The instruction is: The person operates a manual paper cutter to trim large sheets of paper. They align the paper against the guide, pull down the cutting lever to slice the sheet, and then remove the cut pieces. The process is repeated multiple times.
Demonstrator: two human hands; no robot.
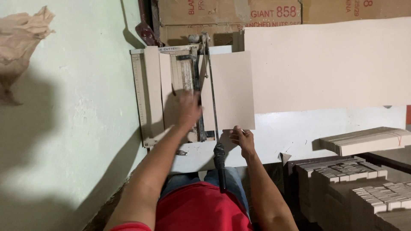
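Observation:
A guillotine paper cutter (141, 85) lies on a white table (291, 132), its long blade arm (212, 98) raised with a black handle (220, 164) toward me. My left hand (187, 109), blurred, rests flat on a beige card strip (167, 85) lying on the cutter bed. My right hand (242, 139) pinches the near edge of a beige card sheet (231, 90) that lies to the right of the blade.
A large beige card sheet (325, 64) covers the table's right side. A bundle of cut strips (368, 140) sits at right, with several stacked bundles (355, 184) below. A pale green wall (64, 107) is at left; cardboard boxes (231, 15) stand behind.

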